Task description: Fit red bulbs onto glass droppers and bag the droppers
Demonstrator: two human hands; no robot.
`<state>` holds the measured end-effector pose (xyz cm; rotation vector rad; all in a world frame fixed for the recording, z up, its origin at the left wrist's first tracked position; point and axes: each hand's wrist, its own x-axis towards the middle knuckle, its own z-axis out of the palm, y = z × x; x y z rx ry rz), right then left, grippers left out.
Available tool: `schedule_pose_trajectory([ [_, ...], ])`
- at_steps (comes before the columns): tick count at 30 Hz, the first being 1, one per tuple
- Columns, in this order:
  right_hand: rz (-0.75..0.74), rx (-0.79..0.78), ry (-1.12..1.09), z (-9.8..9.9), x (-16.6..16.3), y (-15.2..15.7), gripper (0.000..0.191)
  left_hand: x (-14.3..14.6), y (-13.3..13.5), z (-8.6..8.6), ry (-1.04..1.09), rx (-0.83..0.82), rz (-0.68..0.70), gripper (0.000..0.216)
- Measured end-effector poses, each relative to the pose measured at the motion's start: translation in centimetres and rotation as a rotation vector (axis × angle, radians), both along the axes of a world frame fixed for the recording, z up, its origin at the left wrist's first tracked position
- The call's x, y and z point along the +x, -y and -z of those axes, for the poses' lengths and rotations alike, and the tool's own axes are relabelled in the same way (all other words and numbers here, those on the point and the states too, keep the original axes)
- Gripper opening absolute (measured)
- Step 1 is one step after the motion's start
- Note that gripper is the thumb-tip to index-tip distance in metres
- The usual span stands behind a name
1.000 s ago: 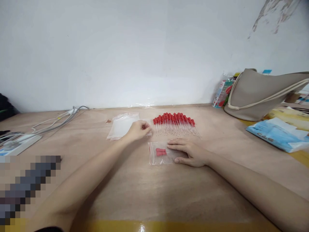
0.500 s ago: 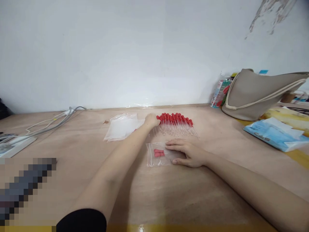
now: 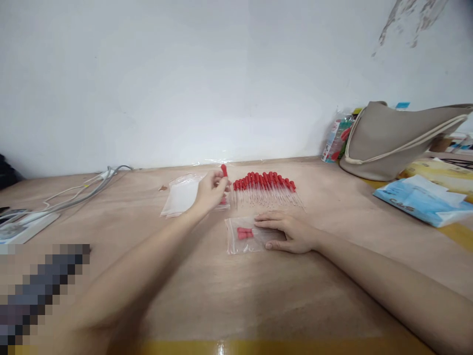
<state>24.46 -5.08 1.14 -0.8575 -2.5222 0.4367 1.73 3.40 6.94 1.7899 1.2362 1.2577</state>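
Observation:
A row of glass droppers with red rubber bulbs [image 3: 266,187] lies on the wooden table [image 3: 221,291] near the wall. My left hand [image 3: 210,192] is closed on one red-bulbed dropper [image 3: 223,171], lifted just left of the row. My right hand [image 3: 290,231] lies flat, fingers spread, on a small clear zip bag [image 3: 244,235] that holds two red-bulbed droppers. A stack of empty clear bags [image 3: 181,195] lies to the left of my left hand.
A beige bag [image 3: 395,140] stands at the back right with a colourful packet [image 3: 334,140] beside it. A blue tissue pack [image 3: 424,199] lies at the right. Grey cables [image 3: 84,190] and a flat device [image 3: 22,224] sit at the left.
My left hand reached into the left end of the dropper row, then pulled back left and up with one dropper pinched in it. My right hand stayed on the bag.

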Motion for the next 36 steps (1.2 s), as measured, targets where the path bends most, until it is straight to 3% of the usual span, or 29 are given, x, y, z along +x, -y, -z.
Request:
schedule_pose_trajectory([
  [4, 0.004, -0.001, -0.017, 0.0, 0.0, 0.1, 0.055, -4.0, 4.5, 1.5, 0.139, 0.047, 0.022, 0.049],
  [8, 0.012, -0.006, -0.006, -0.1, 0.0, 0.2, 0.056, -5.2, 6.7, 3.4, 0.221, -0.043, -0.001, 0.052],
  [12, 0.022, -0.010, -0.009, -0.2, 0.0, 0.3, 0.055, -4.8, 6.8, 4.6, 0.289, -0.076, 0.006, 0.046],
  [19, 0.016, -0.019, -0.028, 0.0, 0.0, 0.2, 0.056, -4.5, 6.6, 4.6, 0.350, -0.096, -0.071, 0.042],
  [24, 0.017, -0.006, 0.002, 0.1, 0.0, 0.0, 0.056, -4.3, 6.8, 5.2, 0.357, -0.166, 0.003, 0.039],
  [32, 0.017, -0.001, 0.010, 0.0, 0.0, 0.1, 0.056, -5.5, 6.5, 5.2, -0.043, -0.186, 0.113, 0.029],
  [36, 0.020, 0.002, 0.009, 0.0, 0.0, 0.2, 0.057, -6.3, 6.2, 5.3, -0.130, -0.233, 0.191, 0.027],
])
